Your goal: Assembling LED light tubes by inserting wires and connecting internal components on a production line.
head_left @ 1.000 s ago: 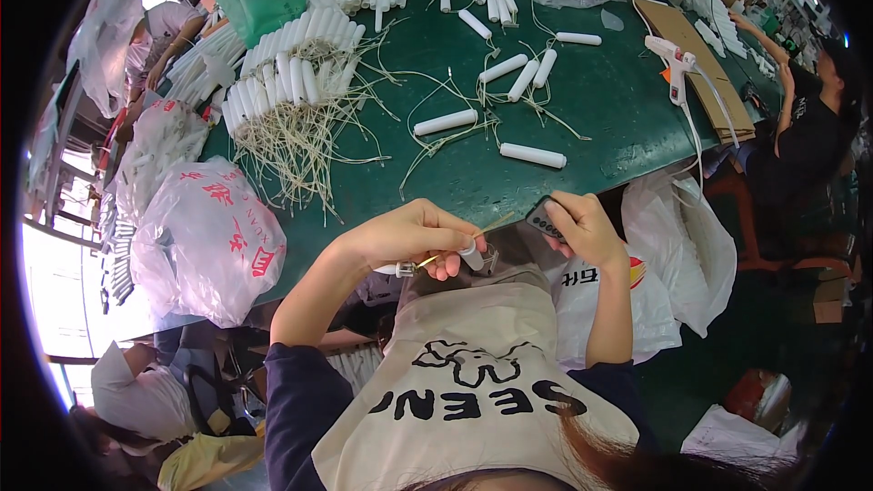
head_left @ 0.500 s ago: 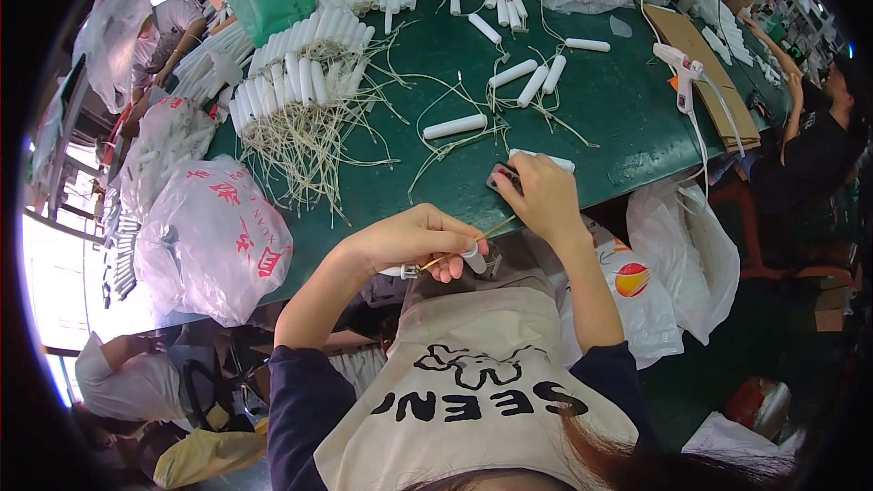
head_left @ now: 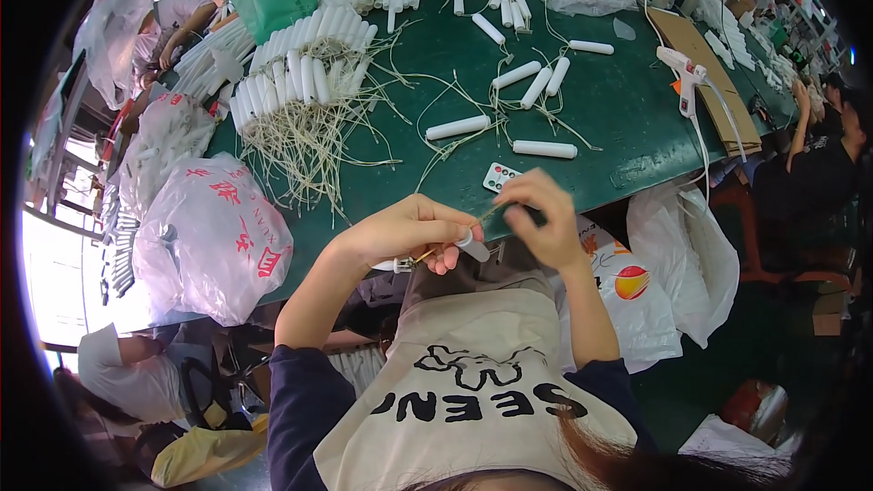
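My left hand (head_left: 420, 229) is closed near the table's front edge, holding a thin yellowish cord. A rounded white piece (head_left: 473, 247) shows at its fingertips, and a white fitting with a metal end (head_left: 396, 265) sticks out below the palm. My right hand (head_left: 543, 218), a little blurred, pinches the cord (head_left: 489, 212) where it runs up from the left fingers. Beside the right fingertips a small white remote control (head_left: 499, 177) with coloured buttons lies on the table. Just behind it rests a white tube (head_left: 545, 149).
Corded white tubes (head_left: 296, 82) are heaped at the left behind a stuffed plastic bag (head_left: 218, 236). Several loose tubes (head_left: 532, 86) lie mid-table. A white glue gun (head_left: 682, 77) with its cable sits at the right near cardboard (head_left: 705, 64). Other people work at both sides.
My right hand has let go of the remote control, leaving it on the table, and has moved nearer to me onto the cord. The left hand stays almost in place.
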